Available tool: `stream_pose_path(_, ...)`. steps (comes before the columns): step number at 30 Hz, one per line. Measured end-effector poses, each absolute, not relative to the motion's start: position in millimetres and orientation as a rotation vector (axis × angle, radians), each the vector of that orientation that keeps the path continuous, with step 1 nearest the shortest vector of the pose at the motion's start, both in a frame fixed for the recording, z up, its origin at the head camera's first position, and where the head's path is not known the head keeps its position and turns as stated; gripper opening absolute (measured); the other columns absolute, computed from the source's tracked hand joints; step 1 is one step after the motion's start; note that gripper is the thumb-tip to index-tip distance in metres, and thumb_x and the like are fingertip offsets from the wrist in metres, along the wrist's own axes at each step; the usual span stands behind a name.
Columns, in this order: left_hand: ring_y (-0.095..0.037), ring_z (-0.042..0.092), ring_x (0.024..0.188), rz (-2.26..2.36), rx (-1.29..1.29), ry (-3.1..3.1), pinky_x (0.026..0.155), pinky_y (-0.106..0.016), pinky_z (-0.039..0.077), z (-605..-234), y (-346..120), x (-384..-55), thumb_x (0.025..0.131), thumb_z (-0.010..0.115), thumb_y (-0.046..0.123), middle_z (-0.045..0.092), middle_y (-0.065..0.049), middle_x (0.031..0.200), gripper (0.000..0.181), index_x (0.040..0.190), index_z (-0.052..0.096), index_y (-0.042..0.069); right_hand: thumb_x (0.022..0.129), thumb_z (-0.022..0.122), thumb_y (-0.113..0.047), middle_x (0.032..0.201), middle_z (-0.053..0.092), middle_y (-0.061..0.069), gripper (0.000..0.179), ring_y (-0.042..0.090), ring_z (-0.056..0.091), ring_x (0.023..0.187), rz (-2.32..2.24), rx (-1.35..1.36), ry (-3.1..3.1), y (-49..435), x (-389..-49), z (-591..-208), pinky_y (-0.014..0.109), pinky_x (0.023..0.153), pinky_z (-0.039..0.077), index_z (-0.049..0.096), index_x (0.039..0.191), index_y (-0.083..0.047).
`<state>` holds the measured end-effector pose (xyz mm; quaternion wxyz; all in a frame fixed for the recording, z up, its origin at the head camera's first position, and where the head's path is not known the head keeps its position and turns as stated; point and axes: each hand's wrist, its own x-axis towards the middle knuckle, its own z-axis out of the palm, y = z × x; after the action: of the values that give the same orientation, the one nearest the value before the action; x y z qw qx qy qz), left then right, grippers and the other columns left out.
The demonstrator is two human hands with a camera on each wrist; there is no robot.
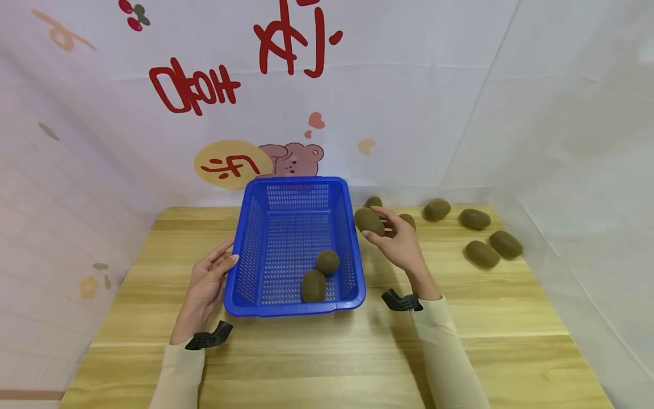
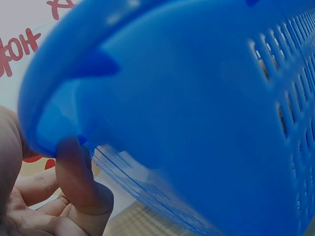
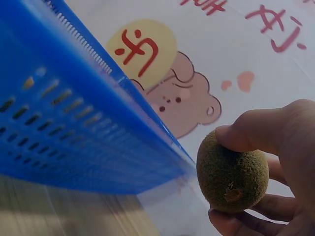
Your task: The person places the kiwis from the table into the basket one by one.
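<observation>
A blue plastic basket with slotted walls stands on the wooden table, two brown kiwis lying at its near right corner. My left hand grips the basket's left rim; the left wrist view shows a finger hooked under the edge. Just outside the right rim, my right hand holds another kiwi between thumb and fingers. That fuzzy kiwi appears close beside the basket wall in the right wrist view.
Several more kiwis are scattered on the right part of the table. Two of them, one a kiwi near the back edge, lie beyond the right hand. A white printed cloth hangs behind and at both sides.
</observation>
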<state>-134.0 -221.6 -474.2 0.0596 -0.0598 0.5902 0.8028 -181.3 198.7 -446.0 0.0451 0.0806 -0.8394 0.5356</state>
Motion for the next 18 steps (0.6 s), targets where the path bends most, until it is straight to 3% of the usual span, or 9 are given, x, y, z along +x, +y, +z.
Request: stream_pose_path(18, -0.005, 0.071, 0.073, 2.441, -0.174, 1.806, 0.055, -0.015, 0.058, -477.1, -222.0, -137.6, 0.1, 0.067, 0.007, 0.07, 0.004, 0.097, 0.064, 0.156, 0.037, -0.002, 0.089, 0.081, -0.027, 0.139, 0.065, 0.008, 0.061, 0.028, 0.068, 0.116, 1.509, 0.493, -2.593, 154.7, -201.0, -421.5, 0.045, 0.098, 0.059, 0.058, 0.145, -0.022)
